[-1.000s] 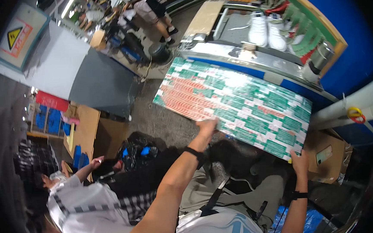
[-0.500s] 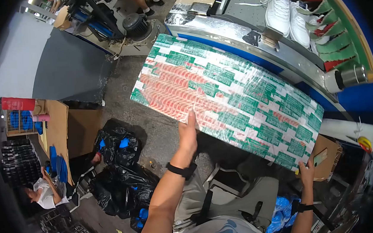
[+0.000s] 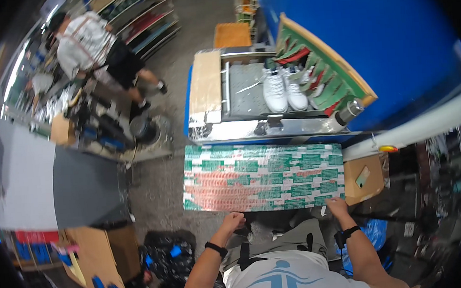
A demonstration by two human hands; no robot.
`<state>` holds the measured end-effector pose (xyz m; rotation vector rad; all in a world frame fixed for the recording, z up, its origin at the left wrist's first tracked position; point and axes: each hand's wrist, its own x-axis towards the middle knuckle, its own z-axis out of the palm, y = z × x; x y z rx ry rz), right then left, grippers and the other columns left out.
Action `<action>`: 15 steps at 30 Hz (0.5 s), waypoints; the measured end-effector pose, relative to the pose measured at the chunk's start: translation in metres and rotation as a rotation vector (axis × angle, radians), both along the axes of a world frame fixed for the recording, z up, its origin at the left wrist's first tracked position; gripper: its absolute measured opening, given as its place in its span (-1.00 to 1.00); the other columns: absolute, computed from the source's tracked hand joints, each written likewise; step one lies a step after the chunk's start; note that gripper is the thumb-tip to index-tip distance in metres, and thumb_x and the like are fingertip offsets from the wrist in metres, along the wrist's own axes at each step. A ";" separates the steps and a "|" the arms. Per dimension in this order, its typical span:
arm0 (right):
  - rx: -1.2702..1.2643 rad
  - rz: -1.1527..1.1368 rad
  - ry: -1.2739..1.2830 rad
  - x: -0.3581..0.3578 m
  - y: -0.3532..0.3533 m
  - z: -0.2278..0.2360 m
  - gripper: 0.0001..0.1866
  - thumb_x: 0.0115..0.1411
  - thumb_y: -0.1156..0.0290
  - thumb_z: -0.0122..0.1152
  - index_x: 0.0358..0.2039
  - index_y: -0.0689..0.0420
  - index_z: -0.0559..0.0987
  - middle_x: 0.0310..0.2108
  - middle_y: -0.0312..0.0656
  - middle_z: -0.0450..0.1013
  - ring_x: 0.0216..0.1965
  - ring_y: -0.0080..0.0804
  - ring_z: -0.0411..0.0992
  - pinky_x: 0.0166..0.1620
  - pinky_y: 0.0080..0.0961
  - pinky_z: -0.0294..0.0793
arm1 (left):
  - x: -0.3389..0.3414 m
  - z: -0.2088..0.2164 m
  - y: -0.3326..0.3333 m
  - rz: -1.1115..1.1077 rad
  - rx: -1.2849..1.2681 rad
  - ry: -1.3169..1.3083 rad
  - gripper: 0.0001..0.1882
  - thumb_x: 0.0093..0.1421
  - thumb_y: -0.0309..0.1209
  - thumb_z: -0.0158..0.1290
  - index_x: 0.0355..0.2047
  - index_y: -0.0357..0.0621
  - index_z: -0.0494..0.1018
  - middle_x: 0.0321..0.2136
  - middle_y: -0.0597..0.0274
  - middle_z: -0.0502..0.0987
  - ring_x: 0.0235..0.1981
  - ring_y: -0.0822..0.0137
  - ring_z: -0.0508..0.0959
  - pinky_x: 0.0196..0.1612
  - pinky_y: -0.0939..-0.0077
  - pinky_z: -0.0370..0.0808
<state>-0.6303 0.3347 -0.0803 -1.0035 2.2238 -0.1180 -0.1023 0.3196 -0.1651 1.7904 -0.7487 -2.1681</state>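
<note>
A flat rectangular board (image 3: 275,175), wrapped in green, white and red patterned tape under a glossy film, lies level along the front of a metal-topped machine. Just below its near edge, left of the middle, my left hand (image 3: 231,222) is closed in a fist, with no thumb on the board. My right hand (image 3: 337,207) is curled at the near right corner, its fingertips on the edge and partly hidden. Beyond the board, a pair of white lace-up sneakers (image 3: 284,92) stands upright in the machine's tray (image 3: 245,92).
Green and red cloth flaps (image 3: 338,80) hang inside a wood-edged cover right of the shoes. A phone (image 3: 362,176) lies on a cardboard box (image 3: 358,191) beside the board. Black bags (image 3: 169,255) sit on the floor at left. A person (image 3: 98,51) stands at the far left.
The board has turned from a slant to level along the machine's front. Both hands have shifted with it, and my left thumb has left its top. My view has swung right.
</note>
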 end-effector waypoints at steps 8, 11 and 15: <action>-0.437 0.129 0.082 0.139 -0.148 -0.023 -0.27 0.15 0.14 0.51 0.23 0.32 0.55 0.16 0.17 0.49 0.24 0.24 0.41 0.31 0.03 0.41 | -0.012 0.077 -0.262 0.078 -0.828 -0.232 -0.72 0.41 -0.44 0.20 0.05 -0.31 0.57 -0.17 0.09 0.71 -0.15 0.34 0.69 -0.02 0.35 0.64; -0.585 0.200 0.365 0.138 -0.174 -0.052 -0.33 0.15 0.15 0.48 0.20 0.26 0.58 0.17 0.08 0.47 0.23 0.18 0.39 0.31 0.10 0.33 | -0.072 0.094 -0.363 -0.013 -0.921 -0.288 -0.60 0.35 -0.36 0.29 0.12 -0.32 0.56 -0.02 -0.03 0.71 0.06 0.18 0.69 0.15 0.23 0.60; -0.577 0.322 0.371 0.128 -0.161 -0.094 -0.40 0.12 0.18 0.43 0.19 0.04 0.62 0.19 0.01 0.47 0.18 0.04 0.42 0.23 0.05 0.34 | -0.153 0.047 -0.472 -0.112 -0.951 -0.583 -0.19 0.24 -0.11 0.42 0.30 -0.42 0.40 0.18 -0.24 0.62 0.27 -0.05 0.59 0.34 0.06 0.48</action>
